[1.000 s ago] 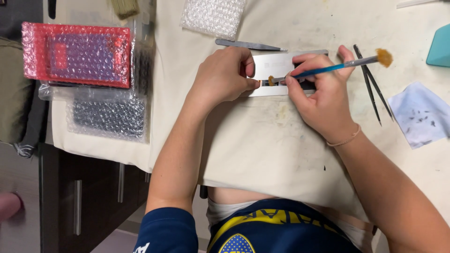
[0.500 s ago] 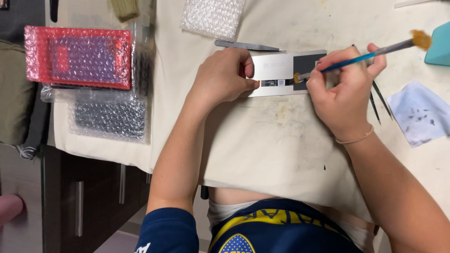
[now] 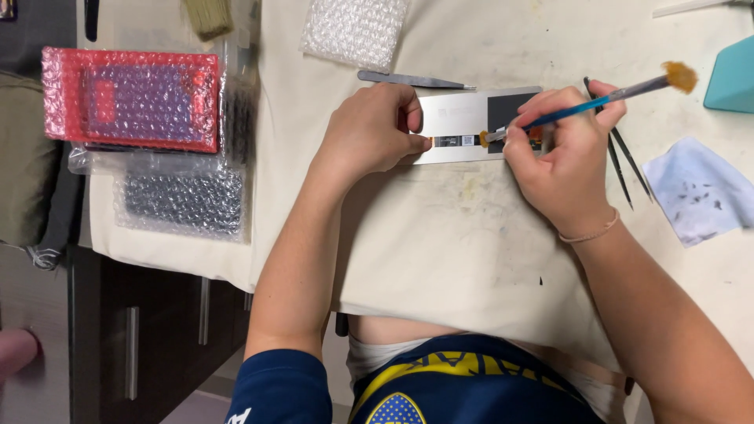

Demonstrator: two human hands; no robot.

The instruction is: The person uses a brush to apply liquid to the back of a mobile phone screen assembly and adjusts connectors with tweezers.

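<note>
A flat silver plate [image 3: 458,116] with a dark patch and a thin strip along its near edge lies on a stained cream cloth [image 3: 440,235]. My left hand [image 3: 369,133] pins the plate's left end, thumb and forefinger pinched on the strip. My right hand [image 3: 561,161] holds a blue-handled brush [image 3: 598,100] like a pen. Its orange bristles point up and to the right, away from the plate. Its other end rests on the strip near the dark patch.
Silver tweezers [image 3: 408,79] lie just beyond the plate and black tweezers [image 3: 626,171] right of my right hand. A smudged pale wipe [image 3: 699,188], a teal box [image 3: 730,74], bubble wrap [image 3: 353,31], and red [image 3: 129,98] and dark [image 3: 184,200] bubble-wrapped items surround them.
My right hand and the brush slid rightward along the plate, uncovering more of the dark patch, then eased slightly back. My left hand stayed put.
</note>
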